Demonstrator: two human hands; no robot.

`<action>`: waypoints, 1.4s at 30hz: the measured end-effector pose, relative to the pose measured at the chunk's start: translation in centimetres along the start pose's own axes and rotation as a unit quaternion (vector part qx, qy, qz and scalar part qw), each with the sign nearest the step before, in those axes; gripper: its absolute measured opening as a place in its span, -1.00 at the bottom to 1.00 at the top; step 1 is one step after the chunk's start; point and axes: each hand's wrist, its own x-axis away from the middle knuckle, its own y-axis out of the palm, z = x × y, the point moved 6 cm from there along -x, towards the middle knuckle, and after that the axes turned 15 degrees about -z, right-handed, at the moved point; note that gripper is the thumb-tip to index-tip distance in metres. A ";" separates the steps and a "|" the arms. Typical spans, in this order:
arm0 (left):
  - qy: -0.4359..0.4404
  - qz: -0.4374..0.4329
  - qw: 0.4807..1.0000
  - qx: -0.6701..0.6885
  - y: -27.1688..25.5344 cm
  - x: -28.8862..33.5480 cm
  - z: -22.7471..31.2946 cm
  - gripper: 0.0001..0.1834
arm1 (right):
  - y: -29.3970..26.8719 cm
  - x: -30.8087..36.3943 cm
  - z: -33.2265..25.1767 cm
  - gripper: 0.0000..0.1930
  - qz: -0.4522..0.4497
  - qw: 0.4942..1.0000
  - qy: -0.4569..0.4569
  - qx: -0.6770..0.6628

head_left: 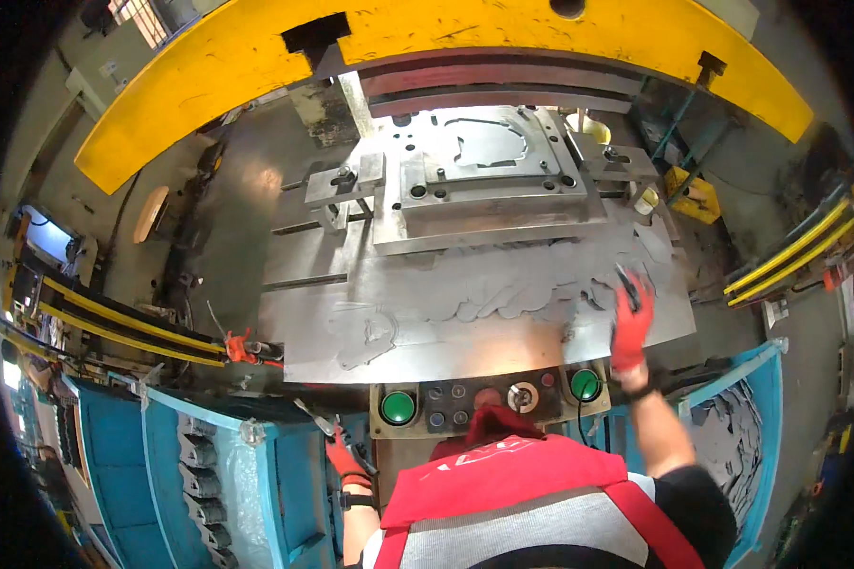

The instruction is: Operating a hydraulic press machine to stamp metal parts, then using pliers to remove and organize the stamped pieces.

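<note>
My right hand [633, 327], in a red glove, reaches over the right part of the metal press table [417, 356]. Its fingers close on a thin dark piece [623, 279] whose kind I cannot make out. Beside it lies a wavy-edged strip of grey sheet metal [503, 284]. At the lower left, my left hand [345, 459], also red-gloved, grips a plier-like hand tool [315, 415] with a metal head and dark handles. Another cut sheet-metal piece [368, 343] lies on the table's left part. Farther back sits a steel die [484, 213] with a flat shaped blank [491, 142] on top.
A yellow press beam [446, 33] spans the far side. Clamps [344, 180] hold the die at both sides. The control panel [446, 403] has green buttons. Blue bins [266, 493] with stacked metal parts stand left and right. Yellow-striped guards [133, 322] flank the table.
</note>
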 end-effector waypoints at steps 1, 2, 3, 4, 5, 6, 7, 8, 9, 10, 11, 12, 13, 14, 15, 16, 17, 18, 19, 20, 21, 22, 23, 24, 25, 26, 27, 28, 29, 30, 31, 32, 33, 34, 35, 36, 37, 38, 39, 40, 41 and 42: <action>-0.007 -0.030 0.999 -0.010 1.9 0.5 0.3 -0.65 | -2.9 3.5 1.5 -0.72 0.061 0.987 0.058 0.138; -0.014 -0.065 0.998 -0.023 5.1 2.3 2.3 -0.65 | -6.5 7.1 7.0 -0.73 0.084 0.972 0.106 0.194; -0.006 -0.090 0.994 -0.063 3.9 0.7 -0.6 -0.62 | -8.1 10.8 13.6 -0.72 0.090 0.974 0.199 0.057; 0.004 -0.114 0.988 -0.104 2.7 -1.2 -3.9 -0.59 | -8.2 13.5 16.3 -0.65 0.043 0.967 0.244 0.068; 0.012 -0.144 0.983 -0.115 4.3 -0.9 -3.8 -0.54 | -7.6 16.0 19.1 -0.54 -0.006 0.951 0.307 0.024; 0.021 -0.172 0.976 -0.129 6.5 0.3 -3.2 -0.49 | -6.6 18.3 21.7 -0.41 -0.055 0.928 0.367 -0.023; -0.048 -0.159 0.976 -0.143 8.6 1.6 -1.3 -0.41 | -5.9 20.2 23.9 -0.35 -0.058 0.928 0.366 -0.025; -0.119 -0.145 0.970 -0.155 10.5 3.2 0.6 -0.32 | -4.8 21.7 26.0 -0.30 -0.064 0.929 0.364 -0.027; -0.111 -0.135 0.976 -0.130 10.7 3.3 0.7 -0.32 | -4.0 22.1 26.1 -0.24 -0.072 0.929 0.361 -0.031; -0.104 -0.124 0.981 -0.104 10.8 3.2 0.7 -0.31 | -4.1 22.3 26.5 -0.21 -0.078 0.919 0.387 0.015; -0.097 -0.113 0.986 -0.078 10.7 3.0 0.6 -0.31 | -4.0 21.5 25.5 -0.17 -0.085 0.905 0.411 0.060; -0.082 -0.112 0.985 -0.106 10.6 2.6 0.5 -0.31 | -4.0 20.7 23.8 -0.13 -0.091 0.889 0.435 0.108; -0.067 -0.114 0.982 -0.134 10.5 1.9 0.2 -0.31 | -4.1 20.3 22.0 -0.13 -0.081 0.882 0.442 0.141; -0.051 -0.115 0.979 -0.160 10.5 1.2 0.1 -0.31 | -3.9 19.9 20.3 -0.13 -0.072 0.874 0.447 0.173; 0.003 -0.136 0.975 -0.177 10.2 0.1 -0.7 -0.31 | -3.7 19.5 19.5 -0.12 -0.065 0.868 0.449 0.204; 0.056 -0.154 0.968 -0.192 9.2 -0.8 -2.4 -0.30 | -3.6 19.4 19.7 -0.14 -0.067 0.870 0.441 0.210; 0.058 -0.167 0.965 -0.194 9.2 -0.9 -2.7 -0.31 | -3.7 19.5 20.4 -0.15 -0.065 0.871 0.435 0.217; 0.060 -0.180 0.962 -0.197 9.5 -0.8 -2.5 -0.31 | -3.8 19.8 21.0 -0.16 -0.064 0.873 0.429 0.224; 0.012 -0.183 0.965 -0.186 9.3 -0.7 -2.8 -0.33 | -3.9 20.1 21.8 -0.19 -0.061 0.882 0.426 0.191; -0.004 -0.184 0.968 -0.171 9.4 -0.5 -2.7 -0.34 | -3.9 20.1 22.4 -0.21 -0.061 0.891 0.420 0.159; -0.020 -0.185 0.970 -0.157 9.4 -0.3 -2.5 -0.35 | -3.8 20.2 23.1 -0.23 -0.061 0.900 0.414 0.126; -0.004 -0.187 0.972 -0.141 9.3 -0.5 -2.4 -0.35 | -3.9 20.5 23.4 -0.25 -0.050 0.898 0.411 0.152; 0.010 -0.186 0.975 -0.123 9.2 -0.6 -2.7 -0.36 | -3.9 20.2 22.3 -0.27 -0.041 0.895 0.406 0.180; 0.025 -0.185 0.977 -0.105 9.1 -0.8 -2.9 -0.36 | -3.8 19.9 21.5 -0.29 -0.032 0.892 0.400 0.207; 0.040 -0.184 0.978 -0.088 9.1 -0.9 -3.2 -0.37 | -3.8 20.2 22.6 -0.28 -0.038 0.895 0.399 0.197; 0.047 -0.186 0.978 -0.083 9.1 -1.3 -3.8 -0.37 | -4.1 20.5 23.9 -0.28 -0.042 0.896 0.398 0.189; 0.054 -0.186 0.978 -0.079 8.8 -1.8 -4.6 -0.38 | -4.1 20.7 24.3 -0.28 -0.045 0.897 0.399 0.185; 0.054 -0.188 0.977 -0.091 7.7 -2.8 -6.0 -0.38 | -4.2 20.7 24.7 -0.28 -0.050 0.897 0.400 0.180; 0.049 -0.183 0.977 -0.101 7.8 -2.7 -6.0 -0.39 | -4.1 20.7 24.7 -0.27 -0.049 0.896 0.401 0.181; 0.043 -0.178 0.977 -0.112 7.8 -2.4 -5.9 -0.39 | -4.0 20.6 24.5 -0.27 -0.048 0.896 0.403 0.181; 0.032 -0.172 0.977 -0.126 9.7 -0.5 -3.0 -0.40 | -4.2 20.8 24.2 -0.27 -0.037 0.892 0.405 0.196; 0.022 -0.168 0.975 -0.141 10.0 0.3 -1.8 -0.40 | -4.1 20.6 23.3 -0.27 -0.034 0.889 0.406 0.206; 0.011 -0.164 0.974 -0.155 10.4 1.1 -0.8 -0.40 | -4.1 20.4 22.7 -0.27 -0.030 0.886 0.407 0.219; 0.000 -0.171 0.971 -0.170 10.2 0.9 -1.0 -0.40 | -4.0 20.1 22.4 -0.27 -0.035 0.887 0.404 0.219; -0.017 -0.171 0.972 -0.159 10.1 1.5 -0.6 -0.40 | -4.1 20.0 22.1 -0.27 -0.040 0.888 0.403 0.218; -0.034 -0.174 0.973 -0.149 10.4 2.1 0.1 -0.40 | -4.1 20.3 22.0 -0.27 -0.043 0.888 0.403 0.219; -0.056 -0.171 0.977 -0.111 10.7 2.8 0.9 -0.41 | -4.2 20.8 22.7 -0.19 -0.066 0.897 0.402 0.171; -0.076 -0.165 0.981 -0.075 11.0 4.0 2.3 -0.42 | -4.3 20.8 23.3 -0.10 -0.089 0.905 0.399 0.121; -0.085 -0.146 0.983 -0.069 9.6 3.3 1.3 -0.49 | -4.2 20.6 24.2 -0.01 -0.114 0.911 0.390 0.071; -0.078 -0.116 0.986 -0.093 6.4 2.0 -1.0 -0.54 | -4.2 20.7 24.8 -0.02 -0.116 0.914 0.384 0.067; -0.066 -0.074 0.985 -0.141 2.4 0.1 -3.6 -0.58 | -4.0 20.8 25.4 -0.03 -0.123 0.916 0.377 0.063; -0.057 -0.048 0.986 -0.151 2.3 1.0 -1.9 -0.61 | -4.0 20.8 25.4 -0.04 -0.122 0.918 0.373 0.061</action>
